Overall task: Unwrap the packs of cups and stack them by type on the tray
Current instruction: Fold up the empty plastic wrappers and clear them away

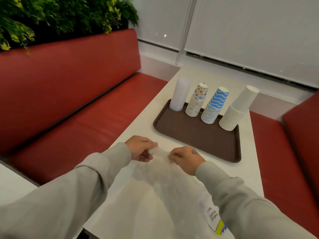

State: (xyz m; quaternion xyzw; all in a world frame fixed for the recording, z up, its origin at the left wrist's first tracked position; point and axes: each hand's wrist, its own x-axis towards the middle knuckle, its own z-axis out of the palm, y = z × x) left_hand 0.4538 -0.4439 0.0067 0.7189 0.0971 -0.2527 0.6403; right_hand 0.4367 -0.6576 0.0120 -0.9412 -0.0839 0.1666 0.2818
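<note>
Tabletop [143,121] near edge: left hand [141,149] and right hand [184,159] are pinching the clear wrapper [160,180]; bunching it away from the tray [198,140] is advised

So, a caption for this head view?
Left hand and right hand pinch a clear plastic wrapper over the white table; four inverted cup stacks stand on the brown tray.

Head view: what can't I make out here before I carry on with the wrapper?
All in the head view:
The clear wrapper: blur and its own folds hide whether cups remain inside.
Its label: upside down, partly covered by the right sleeve.
The translucent cup stack: hazy, single cups uncountable.
The left hand and right hand: fingertips buried in the plastic.
</note>
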